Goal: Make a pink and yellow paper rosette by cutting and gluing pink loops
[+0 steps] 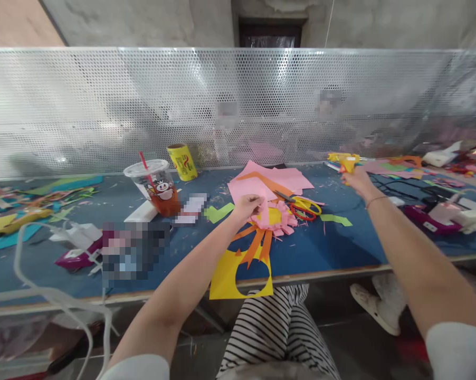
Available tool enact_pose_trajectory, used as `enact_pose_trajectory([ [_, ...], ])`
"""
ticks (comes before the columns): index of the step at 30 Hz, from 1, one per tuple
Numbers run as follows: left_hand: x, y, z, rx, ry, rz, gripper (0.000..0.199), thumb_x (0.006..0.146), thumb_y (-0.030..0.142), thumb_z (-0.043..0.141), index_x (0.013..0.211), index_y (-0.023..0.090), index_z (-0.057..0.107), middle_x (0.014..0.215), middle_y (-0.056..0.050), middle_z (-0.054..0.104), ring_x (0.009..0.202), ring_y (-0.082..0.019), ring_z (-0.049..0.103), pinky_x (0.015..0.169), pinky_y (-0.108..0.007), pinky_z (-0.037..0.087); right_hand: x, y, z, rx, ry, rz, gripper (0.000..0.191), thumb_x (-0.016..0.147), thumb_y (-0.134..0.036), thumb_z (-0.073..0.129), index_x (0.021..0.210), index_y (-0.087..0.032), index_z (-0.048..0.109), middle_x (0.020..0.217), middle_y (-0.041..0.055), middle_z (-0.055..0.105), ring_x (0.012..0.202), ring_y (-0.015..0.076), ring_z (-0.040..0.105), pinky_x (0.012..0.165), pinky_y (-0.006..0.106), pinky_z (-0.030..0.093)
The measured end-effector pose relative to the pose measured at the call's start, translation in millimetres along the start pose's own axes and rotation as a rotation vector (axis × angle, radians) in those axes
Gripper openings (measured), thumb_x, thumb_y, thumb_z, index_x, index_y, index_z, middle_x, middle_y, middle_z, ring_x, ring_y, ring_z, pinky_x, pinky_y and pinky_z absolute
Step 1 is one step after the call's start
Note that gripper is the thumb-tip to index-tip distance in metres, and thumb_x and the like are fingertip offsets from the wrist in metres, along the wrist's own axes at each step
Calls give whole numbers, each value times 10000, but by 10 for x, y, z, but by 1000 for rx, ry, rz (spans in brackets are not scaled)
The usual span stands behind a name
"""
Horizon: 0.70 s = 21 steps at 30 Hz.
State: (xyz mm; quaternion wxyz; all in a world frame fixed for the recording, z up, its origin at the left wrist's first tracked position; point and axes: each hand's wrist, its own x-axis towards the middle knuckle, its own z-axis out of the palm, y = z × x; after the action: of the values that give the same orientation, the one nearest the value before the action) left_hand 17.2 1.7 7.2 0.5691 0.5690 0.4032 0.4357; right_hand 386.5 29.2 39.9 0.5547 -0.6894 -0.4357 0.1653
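Observation:
My left hand [249, 206] pinches a small pink paper strip [265, 214] over a paper rosette. The rosette has a yellow centre [275, 215], pink folded petals [287, 224] around it and orange tails [256, 244] hanging toward the table's front edge. Out to the right, my right hand [360, 182] is closed around a yellow glue gun [348, 163], far from the rosette. Scissors [307, 206] with yellow and red handles lie just right of the rosette. Below it, a yellow paper sheet [224, 277] with a round hole overhangs the edge.
Pink sheets [248, 182] and an orange strip [269, 182] lie behind the rosette. A drink cup [162, 192] with a straw and a yellow tape roll [183, 162] stand left. A perforated metal screen [143, 105] closes off the back. White cables [20, 258] loop at the left.

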Motion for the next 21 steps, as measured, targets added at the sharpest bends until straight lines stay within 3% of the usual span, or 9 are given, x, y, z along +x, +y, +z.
enact_pose_trajectory([
  [3,14,-26,19,10,6,30,309,591,402,699,650,131,562,459,40,462,400,-38,407,406,-166,316,-208,-173,382,204,25,3,102,644,-95,474,675,-173,416,561,-57,431,464,50,451,505,183,414],
  [4,22,-32,21,22,17,43,315,586,411,699,643,131,568,452,43,452,392,-37,396,394,-165,296,-298,-229,522,437,61,29,127,617,-105,491,665,-177,399,571,-62,426,470,52,451,508,186,423],
  [6,36,-36,17,50,52,69,322,586,425,692,606,131,563,438,46,428,378,-35,376,373,-166,255,-500,-321,785,528,63,6,121,636,-189,501,678,-188,388,575,-66,416,490,66,464,517,203,438],
  [8,48,-31,6,74,99,88,323,589,428,686,577,131,558,426,49,412,368,-35,360,369,-172,243,-715,-369,993,602,98,-133,197,658,-284,536,800,-195,432,671,-43,489,580,94,510,582,246,462],
  [10,53,-24,-9,90,153,94,311,583,418,689,570,134,563,413,53,399,364,-37,348,372,-179,248,-915,-371,1120,487,111,-295,327,659,-366,575,905,-192,449,817,6,561,710,134,554,683,304,470],
  [14,59,-37,-21,107,188,108,281,579,376,692,540,135,552,391,59,375,357,-35,320,369,-183,217,-1195,-309,1144,27,69,-476,369,669,-429,587,912,-167,495,836,73,592,769,210,574,723,366,455],
  [17,75,-77,-10,69,175,93,280,593,350,679,510,140,514,385,60,365,354,-31,310,374,-182,205,-1284,-274,1089,-207,78,-608,350,718,-431,538,918,-145,509,835,117,593,796,249,576,712,373,450],
  [21,98,-113,7,21,156,57,244,597,324,675,540,141,524,393,52,394,354,-37,324,379,-189,211,-1306,-247,1074,-357,64,-706,377,747,-420,508,979,-123,494,849,137,592,791,261,575,680,370,444],
])
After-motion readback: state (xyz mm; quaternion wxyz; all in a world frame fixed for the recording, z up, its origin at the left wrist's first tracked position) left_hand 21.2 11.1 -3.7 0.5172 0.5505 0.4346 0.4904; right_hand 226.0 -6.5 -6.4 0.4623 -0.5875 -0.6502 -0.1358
